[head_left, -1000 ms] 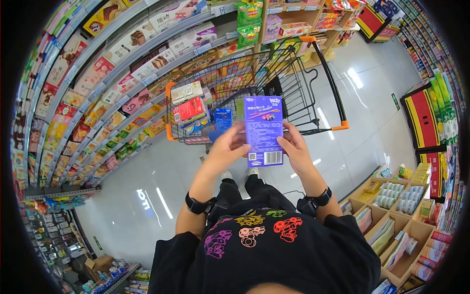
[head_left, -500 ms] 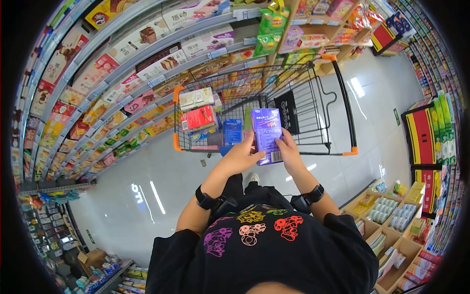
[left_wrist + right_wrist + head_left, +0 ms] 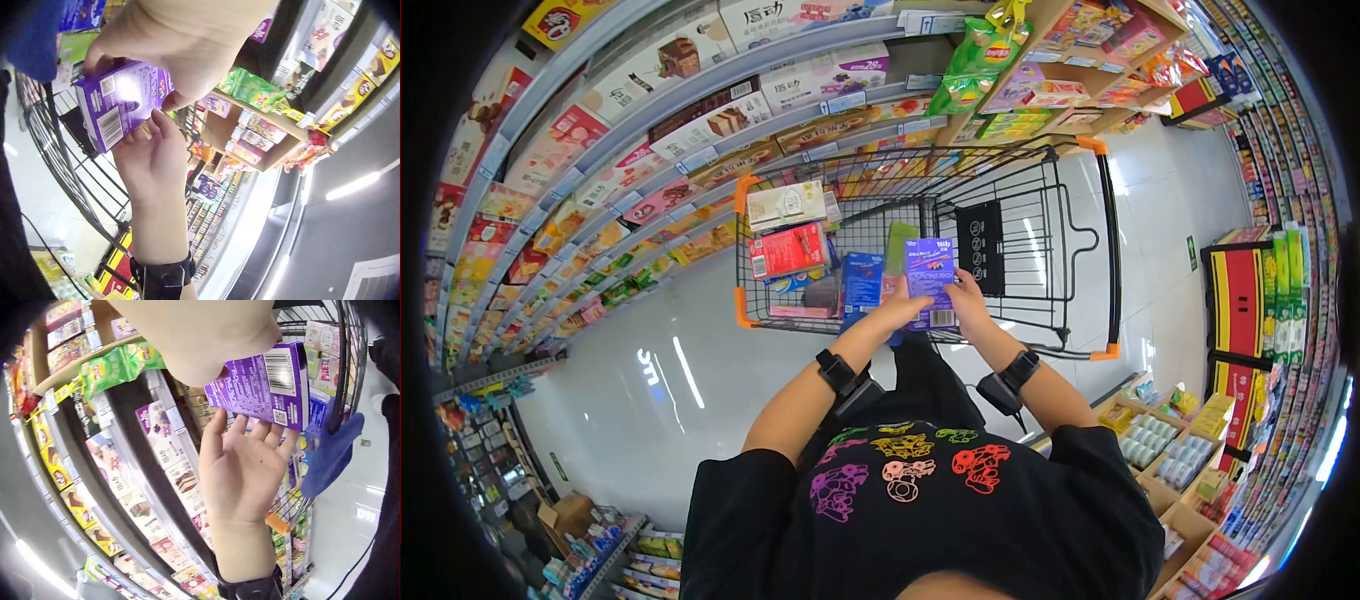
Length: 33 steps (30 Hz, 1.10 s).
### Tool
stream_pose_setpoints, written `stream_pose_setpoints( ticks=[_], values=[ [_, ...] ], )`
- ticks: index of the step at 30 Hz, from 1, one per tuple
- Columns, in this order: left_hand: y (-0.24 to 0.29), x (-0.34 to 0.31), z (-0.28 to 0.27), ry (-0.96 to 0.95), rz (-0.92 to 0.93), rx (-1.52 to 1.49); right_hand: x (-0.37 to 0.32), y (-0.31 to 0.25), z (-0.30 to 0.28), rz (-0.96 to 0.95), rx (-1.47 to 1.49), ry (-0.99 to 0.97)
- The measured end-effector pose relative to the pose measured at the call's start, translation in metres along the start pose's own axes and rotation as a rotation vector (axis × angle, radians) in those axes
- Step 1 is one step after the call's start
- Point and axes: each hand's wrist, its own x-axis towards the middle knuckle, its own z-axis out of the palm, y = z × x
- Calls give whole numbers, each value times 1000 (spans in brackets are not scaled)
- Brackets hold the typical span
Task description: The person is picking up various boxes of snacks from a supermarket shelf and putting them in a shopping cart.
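Note:
A purple Pocky box [image 3: 930, 268] is held up between both hands, its back with printed text and a barcode facing up. My left hand [image 3: 897, 308] grips its left edge, thumb lying across the lower face. My right hand [image 3: 971, 304] pinches the right edge, thumb on the face. In the left wrist view the right hand [image 3: 153, 159] has its fingers under the box. The right wrist view shows the left hand's [image 3: 244, 469] fingers along the box's underside. Below and beyond the hands stands a wire shopping cart [image 3: 1113, 255].
In the cart lie a red box [image 3: 788, 250], a white box [image 3: 785, 205], a blue box [image 3: 863, 280] and a green package [image 3: 900, 246]. Shelves of snack boxes [image 3: 710, 115] run along the left. A wooden bin [image 3: 1175, 520] stands at the right, near red-and-yellow stands [image 3: 1238, 300].
The Pocky box tilted, then came back to facing up, and is now lower and closer over the cart's near side. The view has shifted, bringing more of the cart in sight.

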Motion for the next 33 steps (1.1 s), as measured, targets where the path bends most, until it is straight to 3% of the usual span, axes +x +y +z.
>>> stream_pose_setpoints(
  ticks=[3, 5, 6, 9, 12, 16, 19, 22, 27, 31, 33],
  values=[
    [-47, 60, -2, 72, -94, -129, 39, 20, -11, 92, -86, 74],
    [-43, 74, 5, 128, -146, -140, 68, 38, -19, 153, -172, 80],
    [-39, 81, 7, 154, -172, -143, 83, 48, -25, 214, -112, 46],
    [-96, 132, -16, 109, -321, -213, 106, 49, -21, 424, 92, 1],
    [-106, 151, -19, 194, -409, -213, 155, 120, -41, 400, 74, -88],
    [-137, 171, -18, 443, -500, 396, 166, 139, -47, 652, 254, -81],
    [-167, 188, -25, 392, -489, 313, 171, 148, -56, 748, 359, -105],
    [-157, 196, -15, 368, -443, 311, 172, 148, -66, 762, 370, -11],
    [-149, 201, -4, 336, -438, 350, 183, 183, -88, 874, 455, -27],
    [-206, 211, -18, 328, -426, 379, 192, 232, -99, 902, 447, -81],
    [-201, 208, -20, 320, -427, 357, 188, 265, -117, 590, 121, -284]
  ],
)
